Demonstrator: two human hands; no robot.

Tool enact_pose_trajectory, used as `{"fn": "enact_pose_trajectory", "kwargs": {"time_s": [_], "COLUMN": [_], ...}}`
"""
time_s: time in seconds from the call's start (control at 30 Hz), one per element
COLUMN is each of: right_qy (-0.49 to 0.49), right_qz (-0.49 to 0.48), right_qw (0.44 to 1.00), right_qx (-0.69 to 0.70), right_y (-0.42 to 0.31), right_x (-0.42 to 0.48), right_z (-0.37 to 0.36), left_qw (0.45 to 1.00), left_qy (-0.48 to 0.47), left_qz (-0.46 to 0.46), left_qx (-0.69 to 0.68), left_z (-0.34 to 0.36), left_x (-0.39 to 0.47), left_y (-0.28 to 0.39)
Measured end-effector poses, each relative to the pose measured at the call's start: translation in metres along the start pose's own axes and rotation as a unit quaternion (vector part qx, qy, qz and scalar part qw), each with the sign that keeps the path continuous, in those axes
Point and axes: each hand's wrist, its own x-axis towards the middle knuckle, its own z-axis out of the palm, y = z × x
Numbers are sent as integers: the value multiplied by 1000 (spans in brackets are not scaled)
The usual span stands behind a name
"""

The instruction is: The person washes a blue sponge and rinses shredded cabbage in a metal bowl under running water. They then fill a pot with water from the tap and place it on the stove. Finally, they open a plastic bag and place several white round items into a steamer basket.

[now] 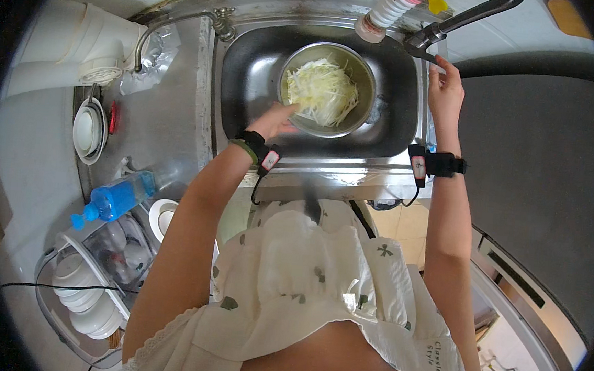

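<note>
A round metal bowl (369,100) stands in the stainless steel sink (246,99), heaped with pale yellow-white shredded vegetable (321,91). My left hand (274,122) grips the near left rim of the bowl, thumb over the edge and fingers against the outer side. At the sink's far right corner, my right hand (446,90) has its fingertips at the end of the dark faucet lever (421,53). A ribbed white faucet extension (392,11) with a pink ring hangs above the sink's far edge. Whether water runs from it cannot be made out.
A second, thin curved tap (176,22) rises left of the sink. White drain pipes (80,41), stacked bowls (89,132) and a blue liquid bottle (121,194) stand farther left. A plastic rack (46,266) holds white bowls. A dark flat surface (532,150) lies to the right.
</note>
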Motion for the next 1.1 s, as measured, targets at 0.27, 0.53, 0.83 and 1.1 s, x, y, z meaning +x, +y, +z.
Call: {"fn": "enact_pose_trajectory", "kwargs": {"time_s": [0.27, 0.53, 0.83, 1.1], "right_qy": [-77, -276, -242, -160], "right_qz": [16, 24, 35, 34], "right_qw": [997, 959, 969, 976], "right_qx": [-10, 54, -37, -141], "right_y": [-18, 7, 60, 108], "right_x": [-20, -99, -159, -155], "right_z": [2, -32, -83, -87], "left_qw": [905, 882, 768, 755], "left_qy": [247, 78, 75, 119], "left_qz": [200, 296, 304, 306], "left_qx": [282, 359, 559, 568], "left_z": [-1, 31, 33, 59], "left_x": [4, -102, -155, -190], "left_y": [-8, 31, -4, -15]}}
